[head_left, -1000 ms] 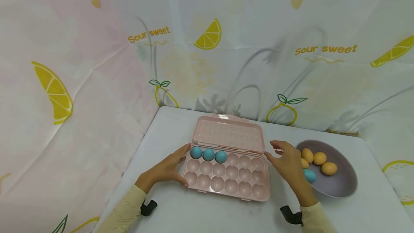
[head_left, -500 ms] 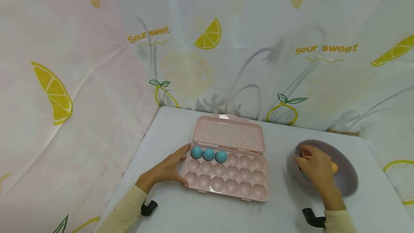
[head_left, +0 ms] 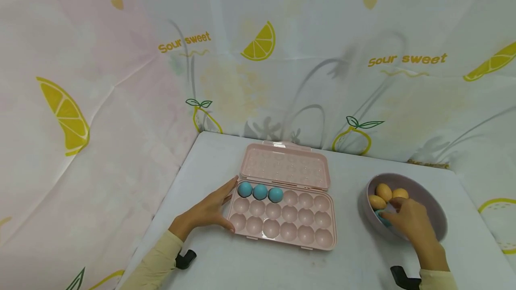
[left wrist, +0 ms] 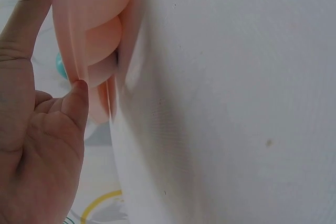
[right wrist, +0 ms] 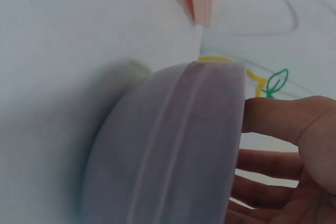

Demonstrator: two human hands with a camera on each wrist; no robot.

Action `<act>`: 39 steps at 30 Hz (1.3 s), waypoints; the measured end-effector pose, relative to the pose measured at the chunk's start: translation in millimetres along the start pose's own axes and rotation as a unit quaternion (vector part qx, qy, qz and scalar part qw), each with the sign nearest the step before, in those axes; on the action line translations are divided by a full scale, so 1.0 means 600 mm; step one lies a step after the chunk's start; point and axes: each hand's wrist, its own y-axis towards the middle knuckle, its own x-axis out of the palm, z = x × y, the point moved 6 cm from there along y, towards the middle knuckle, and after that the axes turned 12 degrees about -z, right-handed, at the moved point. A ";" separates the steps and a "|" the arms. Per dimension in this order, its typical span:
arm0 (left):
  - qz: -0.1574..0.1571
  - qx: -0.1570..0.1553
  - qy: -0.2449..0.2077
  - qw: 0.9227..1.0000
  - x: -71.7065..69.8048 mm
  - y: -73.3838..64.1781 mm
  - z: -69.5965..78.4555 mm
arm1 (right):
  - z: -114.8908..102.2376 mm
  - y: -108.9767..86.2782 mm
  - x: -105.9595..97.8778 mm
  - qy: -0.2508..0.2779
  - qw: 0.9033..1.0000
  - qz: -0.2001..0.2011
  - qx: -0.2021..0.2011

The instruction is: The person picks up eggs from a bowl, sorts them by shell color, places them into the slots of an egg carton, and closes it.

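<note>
A pink egg box (head_left: 282, 214) lies with its lid laid back, and blue eggs (head_left: 260, 192) fill three hollows at the left of its back row. My left hand (head_left: 205, 209) holds the box's left end, fingers at the back corner and thumb at the front; in the left wrist view the hand (left wrist: 47, 129) touches the box's rim (left wrist: 73, 35). Inside the grey-purple bowl (head_left: 433, 209), my right hand (head_left: 413, 220) has its thumb at a blue egg (head_left: 382, 219). Its fingertips are hidden behind the bowl wall (right wrist: 173, 150) in the right wrist view, so the grip is unclear.
Several orange-tan eggs (head_left: 377, 202) sit in the bowl, left of and behind the right hand. The lid (head_left: 285, 167) reaches toward the back edge of the white table (head_left: 282, 272). A lemon-print cloth (head_left: 306, 79) hangs behind and along the left.
My right hand has moved from beside the egg box's right end into the bowl, then lower and rightward there. The eggs at the bowl's left have shifted. My left hand stays on the box.
</note>
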 end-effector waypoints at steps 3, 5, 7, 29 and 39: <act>-0.001 -0.003 -0.004 1.000 0.001 0.001 -0.002 | 0.010 0.001 0.004 -0.005 1.000 -0.009 0.002; -0.001 -0.004 -0.002 1.000 0.001 0.001 -0.002 | 0.016 0.002 0.008 -0.001 1.000 -0.019 0.008; 0.000 -0.005 0.000 1.000 0.001 0.002 -0.003 | 0.022 0.003 0.012 0.005 0.999 -0.028 0.017; -0.001 -0.001 0.011 1.000 0.001 0.001 0.001 | 0.045 0.012 0.042 0.012 0.998 -0.049 0.037; -0.001 -0.011 0.019 1.000 0.000 0.002 0.001 | 0.032 0.015 0.041 0.018 0.999 -0.028 0.017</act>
